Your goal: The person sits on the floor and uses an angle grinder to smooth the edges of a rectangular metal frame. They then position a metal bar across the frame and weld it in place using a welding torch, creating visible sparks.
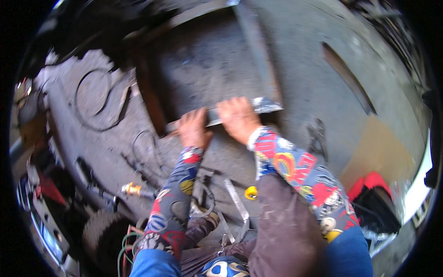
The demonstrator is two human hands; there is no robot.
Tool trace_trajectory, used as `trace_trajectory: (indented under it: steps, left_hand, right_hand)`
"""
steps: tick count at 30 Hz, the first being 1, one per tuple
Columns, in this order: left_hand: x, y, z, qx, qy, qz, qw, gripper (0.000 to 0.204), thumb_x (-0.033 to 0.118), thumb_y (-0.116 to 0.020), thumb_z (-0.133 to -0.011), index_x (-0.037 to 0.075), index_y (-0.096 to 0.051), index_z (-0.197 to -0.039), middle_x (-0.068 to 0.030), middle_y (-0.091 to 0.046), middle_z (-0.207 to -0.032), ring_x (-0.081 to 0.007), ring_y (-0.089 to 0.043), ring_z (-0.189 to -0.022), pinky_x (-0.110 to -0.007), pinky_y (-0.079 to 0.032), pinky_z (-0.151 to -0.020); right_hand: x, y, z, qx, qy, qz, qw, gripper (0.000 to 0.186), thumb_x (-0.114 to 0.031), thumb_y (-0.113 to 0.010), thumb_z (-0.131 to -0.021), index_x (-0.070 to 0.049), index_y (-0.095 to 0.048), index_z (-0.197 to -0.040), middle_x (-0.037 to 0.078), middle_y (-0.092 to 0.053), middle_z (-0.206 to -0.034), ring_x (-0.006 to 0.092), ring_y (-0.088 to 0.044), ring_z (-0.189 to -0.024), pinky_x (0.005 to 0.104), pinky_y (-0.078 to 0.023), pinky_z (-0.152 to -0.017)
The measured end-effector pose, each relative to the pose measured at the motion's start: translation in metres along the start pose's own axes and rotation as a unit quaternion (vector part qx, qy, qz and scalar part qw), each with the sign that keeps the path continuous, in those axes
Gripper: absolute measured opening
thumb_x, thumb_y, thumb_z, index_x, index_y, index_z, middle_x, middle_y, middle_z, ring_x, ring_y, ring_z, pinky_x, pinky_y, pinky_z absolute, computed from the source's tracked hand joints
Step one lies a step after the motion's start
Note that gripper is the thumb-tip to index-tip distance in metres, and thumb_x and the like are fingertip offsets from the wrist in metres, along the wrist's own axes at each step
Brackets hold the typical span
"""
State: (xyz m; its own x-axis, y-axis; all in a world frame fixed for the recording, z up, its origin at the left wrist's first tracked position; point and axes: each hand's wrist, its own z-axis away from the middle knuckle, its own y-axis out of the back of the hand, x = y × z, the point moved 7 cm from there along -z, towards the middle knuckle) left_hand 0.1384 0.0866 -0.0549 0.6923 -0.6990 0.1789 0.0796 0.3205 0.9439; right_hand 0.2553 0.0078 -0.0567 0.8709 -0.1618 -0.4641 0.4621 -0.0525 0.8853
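A rectangular metal frame (258, 51) with rusty brown and grey sides lies on the concrete floor in front of me. My left hand (194, 128) is closed over its near bar, close to the left corner. Just to the right, my right hand (237, 119) grips the same bar with its fingers curled over the top. Beyond that hand the bar's shiny end (267, 105) shows at the near right corner. Both arms wear patterned sleeves. Under my palms the bar is hidden, and the picture is somewhat blurred.
A flat metal strip (349, 77) lies at the right, with a cardboard sheet (379, 147) nearer. A locking-plier-like tool (318, 138) rests by my right forearm. Bent metal strips (238, 203) and a small yellow round object (251, 193) are near my legs. Cable (77, 104) loops at left.
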Motion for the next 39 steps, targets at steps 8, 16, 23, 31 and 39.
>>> trace_trajectory:
  steps: [8, 16, 23, 31, 39]
  left_hand:
    - [0.001, 0.01, 0.0, 0.004, 0.02, 0.048, 0.999, 0.063, 0.007, -0.073, -0.071, 0.014, -0.06, -0.132, -0.0089, -0.062, -0.131, -0.0319, -0.053, -0.128, -0.049, -0.04, -0.105]
    - [-0.035, 0.001, 0.148, 0.081, 0.221, 0.169, 0.957, 0.041, 0.022, -0.077, -0.084, 0.007, -0.06, -0.118, -0.0166, -0.059, -0.117, -0.0378, -0.056, -0.111, -0.05, -0.043, -0.094]
    - [-0.056, -0.065, 0.225, -0.052, 0.295, 0.11, 0.948, 0.049, 0.032, -0.083, -0.079, 0.006, -0.055, -0.11, -0.0127, -0.061, -0.105, -0.0342, -0.057, -0.104, -0.047, -0.045, -0.086]
    - [-0.069, -0.077, 0.234, -0.019, 0.3, 0.115, 0.947, 0.037, 0.023, -0.082, -0.074, 0.006, -0.057, -0.096, -0.0139, -0.064, -0.096, -0.0368, -0.06, -0.096, -0.051, -0.05, -0.078]
    - [-0.023, -0.04, 0.192, -0.014, 0.159, 0.284, 0.945, 0.039, 0.022, -0.073, -0.079, 0.005, -0.051, -0.106, -0.0193, -0.064, -0.085, -0.0421, -0.062, -0.083, -0.053, -0.048, -0.074]
  right_hand:
    - [0.003, 0.0, -0.005, -0.017, 0.028, 0.008, 0.999, 0.045, -0.008, -0.07, -0.075, -0.005, -0.066, -0.12, 0.01, -0.068, -0.103, 0.0296, -0.064, -0.095, 0.0435, -0.049, -0.086]
    - [-0.007, 0.002, -0.01, -0.056, 0.037, 0.058, 0.996, 0.042, -0.012, -0.07, -0.075, -0.007, -0.064, -0.116, 0.01, -0.065, -0.099, 0.031, -0.064, -0.094, 0.0442, -0.049, -0.084]
    - [-0.013, 0.003, -0.013, -0.066, 0.027, 0.062, 0.995, 0.048, -0.02, -0.077, -0.072, -0.008, -0.065, -0.116, 0.01, -0.066, -0.102, 0.0325, -0.065, -0.094, 0.0448, -0.051, -0.085]
    - [-0.021, -0.007, -0.017, -0.111, 0.006, 0.106, 0.988, 0.053, -0.025, -0.081, -0.073, -0.009, -0.063, -0.119, 0.011, -0.067, -0.105, 0.0324, -0.066, -0.097, 0.0456, -0.051, -0.086]
    - [-0.026, -0.013, -0.019, -0.134, 0.035, 0.073, 0.988, 0.048, -0.019, -0.075, -0.079, -0.007, -0.06, -0.122, 0.013, -0.066, -0.11, 0.0329, -0.064, -0.105, 0.0474, -0.049, -0.09]
